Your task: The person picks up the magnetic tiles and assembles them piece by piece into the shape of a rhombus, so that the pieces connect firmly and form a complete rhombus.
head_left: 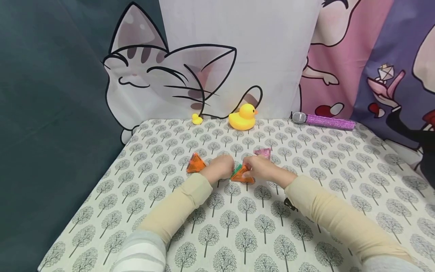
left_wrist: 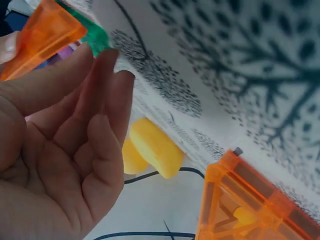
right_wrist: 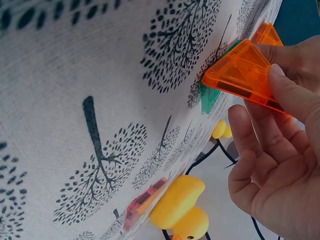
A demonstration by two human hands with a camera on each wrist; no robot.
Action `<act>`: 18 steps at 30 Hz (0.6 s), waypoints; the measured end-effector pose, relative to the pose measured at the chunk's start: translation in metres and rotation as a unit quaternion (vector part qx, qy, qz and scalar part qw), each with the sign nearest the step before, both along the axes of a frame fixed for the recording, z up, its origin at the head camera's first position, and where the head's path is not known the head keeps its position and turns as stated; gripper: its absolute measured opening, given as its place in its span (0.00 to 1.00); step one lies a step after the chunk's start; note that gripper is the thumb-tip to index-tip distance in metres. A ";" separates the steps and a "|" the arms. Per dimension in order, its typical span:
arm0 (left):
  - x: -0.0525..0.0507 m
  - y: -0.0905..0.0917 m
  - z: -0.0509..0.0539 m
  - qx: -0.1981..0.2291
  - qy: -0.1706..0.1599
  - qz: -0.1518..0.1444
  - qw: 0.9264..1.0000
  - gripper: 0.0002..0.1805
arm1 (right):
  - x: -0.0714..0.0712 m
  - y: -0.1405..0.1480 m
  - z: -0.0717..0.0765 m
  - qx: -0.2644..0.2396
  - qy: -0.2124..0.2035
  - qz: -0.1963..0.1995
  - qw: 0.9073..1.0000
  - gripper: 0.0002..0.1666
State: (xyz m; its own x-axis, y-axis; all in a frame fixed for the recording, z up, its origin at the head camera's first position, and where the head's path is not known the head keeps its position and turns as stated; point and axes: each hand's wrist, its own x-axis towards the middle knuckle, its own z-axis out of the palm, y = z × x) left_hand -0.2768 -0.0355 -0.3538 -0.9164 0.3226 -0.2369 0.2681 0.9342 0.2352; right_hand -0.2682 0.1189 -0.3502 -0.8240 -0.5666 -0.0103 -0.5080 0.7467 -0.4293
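Near the table's middle, my right hand (head_left: 259, 167) pinches an orange triangular magnetic tile (right_wrist: 240, 70), its thumb on the face. Behind that tile, and partly hidden by it, is a green tile (right_wrist: 209, 97) against the tablecloth. My left hand (head_left: 221, 167) comes in from the left. In the left wrist view its thumb and index fingertips meet at a corner of the green tile (left_wrist: 97, 37), with the other fingers loosely bent. Left of this hand stands an orange triangular piece (head_left: 196, 163). A pink translucent piece (head_left: 263, 152) lies just beyond the right hand.
A large yellow rubber duck (head_left: 242, 118) and a small one (head_left: 196, 119) sit along the table's back edge. A purple glittery toy microphone (head_left: 323, 120) lies at the back right. Tree-patterned cloth (head_left: 224, 230) covers the table, with a cartoon-printed curtain (head_left: 272, 56) behind.
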 end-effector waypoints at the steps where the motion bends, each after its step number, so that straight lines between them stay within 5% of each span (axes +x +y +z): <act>1: 0.002 -0.001 0.001 0.004 -0.002 -0.005 1.000 0.08 | 0.000 0.000 0.000 -0.002 -0.004 -0.001 1.000 0.11; 12: 0.012 0.003 0.006 0.001 0.014 -0.030 0.999 0.09 | -0.003 0.011 0.006 -0.022 -0.051 0.013 0.998 0.15; 18: 0.013 0.003 0.006 0.001 0.007 -0.019 1.000 0.12 | -0.009 0.026 0.010 -0.010 -0.028 0.012 0.999 0.17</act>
